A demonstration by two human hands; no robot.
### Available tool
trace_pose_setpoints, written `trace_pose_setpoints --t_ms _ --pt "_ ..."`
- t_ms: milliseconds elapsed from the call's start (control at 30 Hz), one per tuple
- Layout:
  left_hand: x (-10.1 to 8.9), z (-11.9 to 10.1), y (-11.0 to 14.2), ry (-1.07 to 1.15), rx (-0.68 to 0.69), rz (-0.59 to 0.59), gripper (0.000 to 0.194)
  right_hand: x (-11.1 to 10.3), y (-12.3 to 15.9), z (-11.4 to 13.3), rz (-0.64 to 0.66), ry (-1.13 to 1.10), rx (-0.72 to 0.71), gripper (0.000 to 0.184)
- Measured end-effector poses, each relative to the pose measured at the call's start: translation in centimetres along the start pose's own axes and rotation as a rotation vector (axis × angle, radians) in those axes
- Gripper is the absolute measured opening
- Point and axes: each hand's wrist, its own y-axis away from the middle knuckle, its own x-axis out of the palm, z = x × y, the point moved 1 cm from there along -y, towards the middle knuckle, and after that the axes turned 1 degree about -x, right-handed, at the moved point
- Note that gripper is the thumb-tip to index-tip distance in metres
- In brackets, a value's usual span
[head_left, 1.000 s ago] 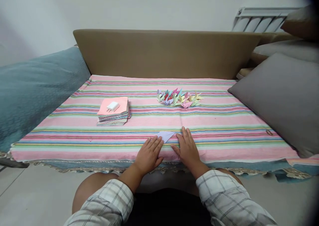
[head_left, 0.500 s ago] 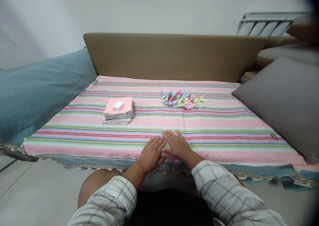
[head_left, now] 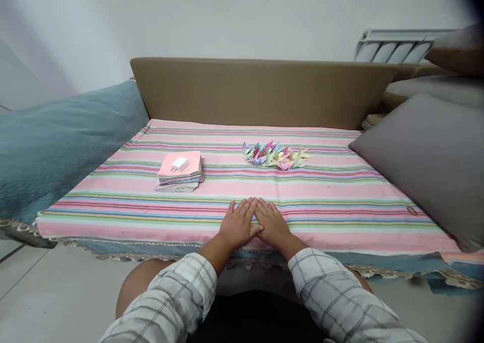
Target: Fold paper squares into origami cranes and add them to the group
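Note:
My left hand [head_left: 239, 224] lies flat near the front edge of the striped cloth [head_left: 124, 219], palm down with fingers stretched out. Beside it and touching it, my right hand [head_left: 273, 224] also rests palm down, fingers extended. Whatever lies under the palms is hidden. Beyond the hands sits a cluster of folded paper cranes [head_left: 278, 156] in several colours. To the left stands a stack of square coloured paper [head_left: 191, 169], pink on top, with a white plug adapter [head_left: 180, 164] resting on it.
A brown backrest [head_left: 260, 93] runs along the far side. The blue-covered armrest [head_left: 71, 136] bounds the left, and a large grey cushion [head_left: 423, 166] the right. A small brown object [head_left: 412, 211] lies near that cushion.
My left hand has slid slightly right and turned more forward. The fingertips of both hands now meet side by side, and the view has tilted up a little.

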Motion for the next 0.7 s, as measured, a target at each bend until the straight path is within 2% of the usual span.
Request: trace_pose_setpoints --t_ms 100,267,400,500,533,633,700 --pt "0.5 0.5 1.0 -0.014 -0.033 0.01 0.076 0.0 0.0 -0.3 0.008 0.005 0.013 0.069" --pt "-0.1 1.9 3.4 -0.034 -0.086 -0.028 0.073 -0.7 0.6 -1.4 0.026 0.005 0.12 0.083" --pt "-1.4 3.0 4.2 -0.033 -0.162 -0.024 0.068 -1.0 1.0 -1.6 0.029 0.004 0.157 0.084" --pt "-3.1 2.2 3.2 -0.064 -0.286 -0.096 0.064 -0.9 1.0 -1.5 0.017 0.002 0.154 0.084" --pt "-3.5 1.5 2.6 -0.065 -0.255 -0.115 0.065 -0.9 1.0 -1.5 0.013 0.002 0.156 0.083" --pt "-3.2 -1.1 0.7 -0.005 0.004 -0.057 0.068 -0.7 1.0 -1.6 0.021 0.002 0.168 0.075" --pt "-1.9 -2.0 0.1 0.014 0.037 0.003 0.071 -0.6 0.9 -1.7 0.04 0.006 0.171 0.071"
